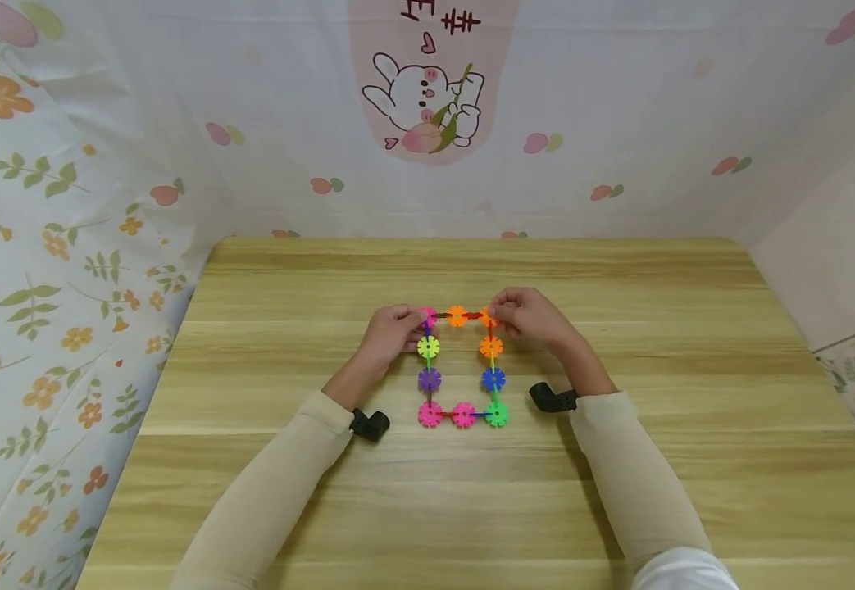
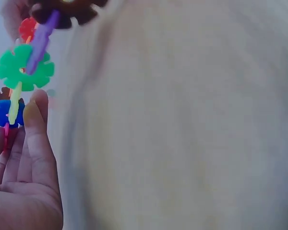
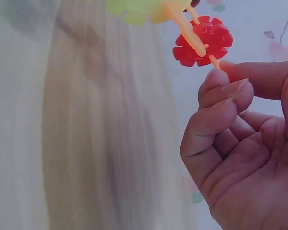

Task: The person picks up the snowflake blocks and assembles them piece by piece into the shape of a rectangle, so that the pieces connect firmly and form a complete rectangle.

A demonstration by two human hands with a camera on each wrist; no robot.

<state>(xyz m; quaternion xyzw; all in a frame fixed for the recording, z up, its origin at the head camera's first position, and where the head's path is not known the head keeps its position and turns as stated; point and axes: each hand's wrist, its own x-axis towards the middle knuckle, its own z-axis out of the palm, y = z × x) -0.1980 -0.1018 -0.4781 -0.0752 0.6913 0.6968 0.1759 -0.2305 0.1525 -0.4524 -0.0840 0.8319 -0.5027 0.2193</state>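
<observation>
A rectangular frame of interlocking plastic snowflake discs joins flat discs to others set edge-on. My left hand (image 1: 388, 338) pinches the pink disc (image 1: 430, 316) at the far left corner. At the far right corner, the thumb and fingertips of my right hand (image 1: 534, 316) pinch an orange disc (image 1: 487, 316), partly covered by them. Between the hands runs the far side, with another orange disc (image 1: 457, 315). The near side has pink discs and a green disc (image 1: 497, 414) at its right corner. In the right wrist view, a red disc (image 3: 203, 42) sits just beyond the right fingertips.
The frame is over a wooden table (image 1: 427, 508). A white cloth with a rabbit print (image 1: 427, 98) hangs behind the table, and a flowered cloth (image 1: 51, 328) hangs at the left. Black wrist mounts (image 1: 370, 425) stick out inward from both sleeves.
</observation>
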